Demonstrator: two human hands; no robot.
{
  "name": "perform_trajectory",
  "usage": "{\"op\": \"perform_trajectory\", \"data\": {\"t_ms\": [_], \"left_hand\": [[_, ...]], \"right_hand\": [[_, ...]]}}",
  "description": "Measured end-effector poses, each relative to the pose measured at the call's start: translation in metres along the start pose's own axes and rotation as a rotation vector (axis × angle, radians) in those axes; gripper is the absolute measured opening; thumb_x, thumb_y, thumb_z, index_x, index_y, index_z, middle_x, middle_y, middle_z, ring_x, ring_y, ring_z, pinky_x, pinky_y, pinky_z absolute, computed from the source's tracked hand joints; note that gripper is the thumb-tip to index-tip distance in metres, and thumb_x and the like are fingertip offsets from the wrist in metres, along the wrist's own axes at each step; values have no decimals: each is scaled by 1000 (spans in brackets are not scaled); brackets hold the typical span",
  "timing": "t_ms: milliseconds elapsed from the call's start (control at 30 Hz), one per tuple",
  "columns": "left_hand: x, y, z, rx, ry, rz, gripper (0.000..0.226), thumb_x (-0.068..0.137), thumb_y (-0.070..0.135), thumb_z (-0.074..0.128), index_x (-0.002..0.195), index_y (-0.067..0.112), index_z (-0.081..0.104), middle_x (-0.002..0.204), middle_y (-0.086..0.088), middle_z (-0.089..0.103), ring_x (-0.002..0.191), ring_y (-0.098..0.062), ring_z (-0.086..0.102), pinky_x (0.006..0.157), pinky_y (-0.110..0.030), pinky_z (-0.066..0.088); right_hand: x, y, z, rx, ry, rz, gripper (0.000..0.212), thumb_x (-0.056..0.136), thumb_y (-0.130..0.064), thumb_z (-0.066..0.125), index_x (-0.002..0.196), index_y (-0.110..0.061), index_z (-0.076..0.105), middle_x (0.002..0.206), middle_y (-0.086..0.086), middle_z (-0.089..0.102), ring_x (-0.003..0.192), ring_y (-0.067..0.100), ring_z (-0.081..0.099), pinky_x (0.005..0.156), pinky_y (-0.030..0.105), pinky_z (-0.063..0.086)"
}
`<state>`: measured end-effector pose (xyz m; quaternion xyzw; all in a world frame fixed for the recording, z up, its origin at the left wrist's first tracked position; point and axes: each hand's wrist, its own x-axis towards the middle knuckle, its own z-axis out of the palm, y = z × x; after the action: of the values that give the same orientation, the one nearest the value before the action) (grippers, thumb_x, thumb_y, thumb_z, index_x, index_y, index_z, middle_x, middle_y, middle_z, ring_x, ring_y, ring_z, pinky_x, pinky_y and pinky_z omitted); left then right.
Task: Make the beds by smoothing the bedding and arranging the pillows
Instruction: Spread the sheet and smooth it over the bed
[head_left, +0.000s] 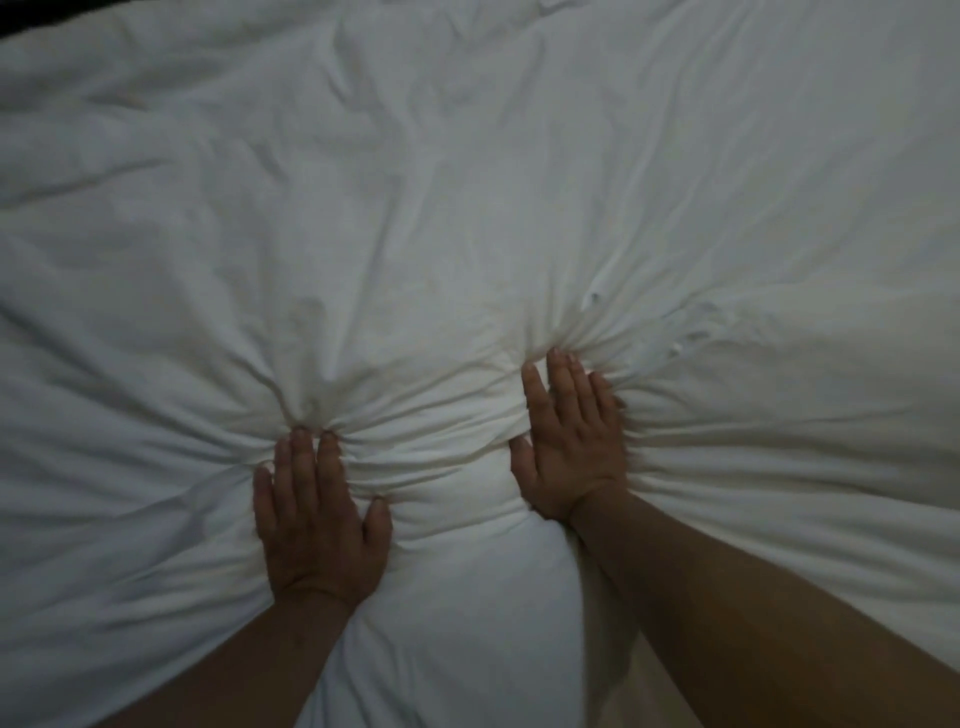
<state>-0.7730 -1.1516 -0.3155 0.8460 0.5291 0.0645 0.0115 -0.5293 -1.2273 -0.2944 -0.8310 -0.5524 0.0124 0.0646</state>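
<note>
Both palms flat on the white duvet (467, 208), left hand (317, 525) and right hand (569, 441) with straight fingers, fabric bunching ahead of the fingertips.

Dim light, dark strip (15, 13) top-left

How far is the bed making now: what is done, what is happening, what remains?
Done: the white duvet is spread out. In hand: the left hand and right hand press flat on it, fingers straight, and cloth gathers in folds at the fingertips. Left: creases cross most of the far duvet, so smoothing is not finished. No pillows are in view, so I cannot judge them.
</note>
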Motion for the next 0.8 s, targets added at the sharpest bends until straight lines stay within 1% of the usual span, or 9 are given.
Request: {"op": "perform_trajectory", "data": {"t_ms": [300,400,500,533,567,600,700,767,800], "left_hand": [[1,-2,-3,-28,43,11,74,81,44,40,142,2,38,148,-22,36,136,-40,33,116,-51,15],[3,-3,-3,-61,49,14,74,81,45,39,142,3,37,148,-21,36,136,-38,33,116,-50,13],[4,-3,-7,-81,37,14,72,83,46,36,142,5,37,147,-21,37,135,-38,34,116,-49,14],[5,-3,-10,-80,32,7,71,84,46,35,142,5,37,147,-21,37,134,-38,35,116,-49,14],[5,-2,-12,-76,28,4,70,85,46,35,142,5,37,146,-21,38,133,-39,36,116,-50,15],[5,-2,-16,-66,18,5,69,87,47,34,142,5,37,145,-22,38,132,-39,37,115,-50,16],[-6,-3,-38,-73,-84,23,70,89,50,31,139,2,40,141,-28,42,129,-42,42,112,-54,22],[-23,1,-60,-131,-133,28,72,87,49,30,135,-3,43,138,-32,44,127,-46,43,108,-56,28],[-28,2,-73,-185,-160,-24,70,88,46,32,135,-4,43,137,-33,43,127,-47,43,107,-57,30]], "right_hand": [[-2,-2,-4,-25,-29,17,74,82,-46,41,149,-15,32,155,15,29,145,30,23,117,49,16],[-2,-8,-5,-27,-64,41,73,84,-46,36,150,-15,28,156,15,26,146,30,21,118,49,13],[-2,-16,-18,-11,-131,84,70,90,-46,26,153,-17,16,160,13,14,148,26,10,120,46,4],[-5,-18,-26,18,-162,115,68,93,-45,26,153,-18,13,161,12,11,148,25,7,120,44,2],[-11,-20,-37,58,-179,147,65,95,-42,28,153,-18,15,160,11,11,148,25,9,120,44,4],[-23,-22,-50,103,-190,161,61,96,-38,33,151,-16,20,159,13,16,147,26,14,119,43,8],[-83,-29,-100,284,-248,99,45,97,-26,43,138,-8,44,144,16,42,135,29,36,111,35,22],[-139,-21,-135,363,-255,96,37,97,-26,46,129,-10,55,133,12,53,126,27,46,105,30,31],[-162,-17,-143,381,-251,115,36,96,-26,47,129,-12,56,133,10,54,125,25,47,105,29,32]]}}
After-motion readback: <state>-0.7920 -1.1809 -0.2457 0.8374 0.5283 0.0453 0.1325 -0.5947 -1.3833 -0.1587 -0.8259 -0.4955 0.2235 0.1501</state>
